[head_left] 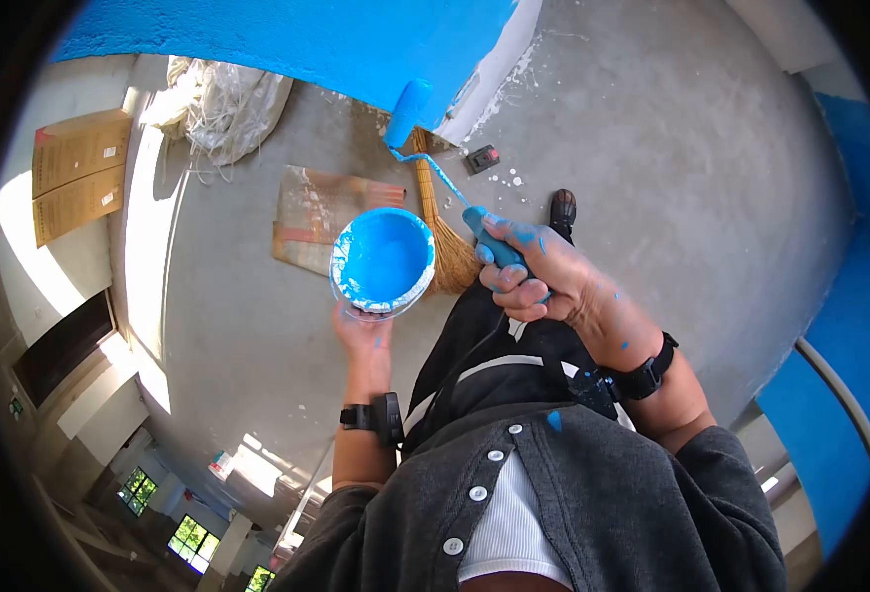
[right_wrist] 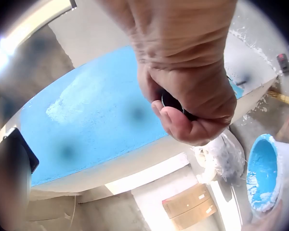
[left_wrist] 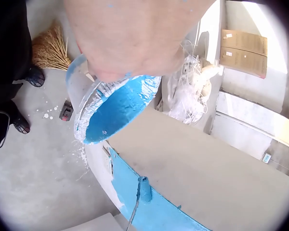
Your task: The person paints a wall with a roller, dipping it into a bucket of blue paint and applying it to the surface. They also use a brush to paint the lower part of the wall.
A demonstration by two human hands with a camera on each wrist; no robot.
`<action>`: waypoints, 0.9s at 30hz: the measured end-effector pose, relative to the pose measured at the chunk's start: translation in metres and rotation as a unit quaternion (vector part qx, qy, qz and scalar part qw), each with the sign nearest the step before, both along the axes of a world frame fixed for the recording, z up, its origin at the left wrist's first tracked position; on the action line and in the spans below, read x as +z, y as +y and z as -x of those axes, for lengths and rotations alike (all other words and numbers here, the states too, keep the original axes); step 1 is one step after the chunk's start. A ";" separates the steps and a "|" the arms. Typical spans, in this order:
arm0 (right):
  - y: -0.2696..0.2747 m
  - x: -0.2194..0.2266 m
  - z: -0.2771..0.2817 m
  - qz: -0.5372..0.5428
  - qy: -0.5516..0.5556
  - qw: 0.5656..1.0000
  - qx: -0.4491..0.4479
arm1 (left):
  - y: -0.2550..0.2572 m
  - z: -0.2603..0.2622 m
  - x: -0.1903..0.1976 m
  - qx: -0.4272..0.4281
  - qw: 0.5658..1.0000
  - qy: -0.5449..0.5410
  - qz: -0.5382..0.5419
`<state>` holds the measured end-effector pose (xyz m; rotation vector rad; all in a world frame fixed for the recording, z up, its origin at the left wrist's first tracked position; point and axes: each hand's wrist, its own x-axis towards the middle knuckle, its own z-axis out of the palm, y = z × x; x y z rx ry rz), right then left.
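Note:
My right hand (head_left: 534, 266) grips the teal handle of a paint roller (head_left: 412, 111), thumb along the handle. The roller's blue sleeve lies at the blue-painted wall (head_left: 287, 39), close to its white edge; the left wrist view shows the roller sleeve (left_wrist: 145, 190) against the blue surface. In the right wrist view the right hand (right_wrist: 188, 96) is curled round the handle, whose dark end shows inside the fist. My left hand (head_left: 361, 333) holds a white bucket (head_left: 341, 286) of blue paint from its near side, most fingers hidden behind it. Inside the tilted bucket (left_wrist: 82, 113), blue paint coats the wall.
A straw broom (head_left: 452, 255) lies behind the bucket, near a stained flat board (head_left: 302, 212). A small black-and-red object (head_left: 482, 159) sits by the wall's end among white paint spots. Plastic sheeting (head_left: 228, 113) and cardboard (head_left: 80, 173) are at the left.

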<state>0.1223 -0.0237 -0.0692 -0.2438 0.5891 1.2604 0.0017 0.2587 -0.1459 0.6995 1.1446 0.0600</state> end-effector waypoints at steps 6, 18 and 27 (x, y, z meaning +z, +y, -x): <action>0.010 -0.059 -0.031 0.056 0.038 0.998 0.010 | 0.002 -0.001 0.001 0.010 0.999 0.033 -0.017; 0.013 -0.109 -0.037 0.032 0.083 0.995 -0.036 | -0.016 -0.012 0.017 -0.042 0.998 0.020 -0.048; 0.006 -0.049 0.037 0.143 -0.082 0.984 -0.069 | -0.010 -0.006 0.011 -0.069 0.996 0.014 -0.048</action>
